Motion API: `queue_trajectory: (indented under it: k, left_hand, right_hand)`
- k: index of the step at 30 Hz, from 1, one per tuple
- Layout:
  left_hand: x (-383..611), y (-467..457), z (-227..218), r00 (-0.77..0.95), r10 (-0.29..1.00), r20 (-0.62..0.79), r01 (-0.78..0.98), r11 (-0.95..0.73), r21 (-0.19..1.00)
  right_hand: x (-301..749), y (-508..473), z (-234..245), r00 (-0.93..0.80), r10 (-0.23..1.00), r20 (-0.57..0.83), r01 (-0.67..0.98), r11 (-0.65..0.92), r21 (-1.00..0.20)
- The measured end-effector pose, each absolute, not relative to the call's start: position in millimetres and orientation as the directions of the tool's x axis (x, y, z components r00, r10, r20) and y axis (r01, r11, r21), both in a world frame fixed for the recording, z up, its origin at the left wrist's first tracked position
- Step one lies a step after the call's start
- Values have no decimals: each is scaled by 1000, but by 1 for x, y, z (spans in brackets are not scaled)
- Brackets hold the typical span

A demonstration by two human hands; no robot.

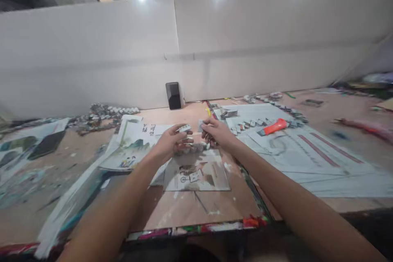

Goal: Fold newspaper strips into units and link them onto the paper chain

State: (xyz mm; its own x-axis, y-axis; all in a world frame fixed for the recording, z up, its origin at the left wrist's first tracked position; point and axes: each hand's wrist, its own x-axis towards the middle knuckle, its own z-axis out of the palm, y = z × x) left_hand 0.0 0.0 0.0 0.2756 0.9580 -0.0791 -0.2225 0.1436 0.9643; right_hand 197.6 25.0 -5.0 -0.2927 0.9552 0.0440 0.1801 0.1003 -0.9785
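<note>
My left hand [172, 141] is closed, pinching a small white and grey piece [185, 128] between thumb and fingers. My right hand [215, 131] is closed too, its fingertips pinching a small grey piece [201, 125] just right of the first one. Both hands hover close together above a little heap of small metallic pieces [193, 148] lying on a printed sheet [196, 174] on the brown table [190, 206].
Printed paper sheets [135, 143] lie to the left and a large pale sheet [307, 159] to the right, carrying rows of small pieces [251, 123] and an orange tool [275, 126]. A black box [174, 95] stands against the white wall. A pile of metallic pieces [101, 114] sits at back left.
</note>
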Motion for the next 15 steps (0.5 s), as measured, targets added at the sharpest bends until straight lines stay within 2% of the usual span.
queue_trajectory:
  k: [4,9,15]
  left_hand:
    - [0,0,1,295,952,-85,-279,170,945]
    - [4,0,-1,333,943,-27,-261,120,958]
    - [3,5,-8,307,950,61,-132,-21,991]
  right_hand:
    - [194,36,-17,-168,981,97,119,118,-986]
    - [196,43,-18,30,933,359,188,347,-919]
    - [193,27,-3,-194,919,344,1,350,-937]
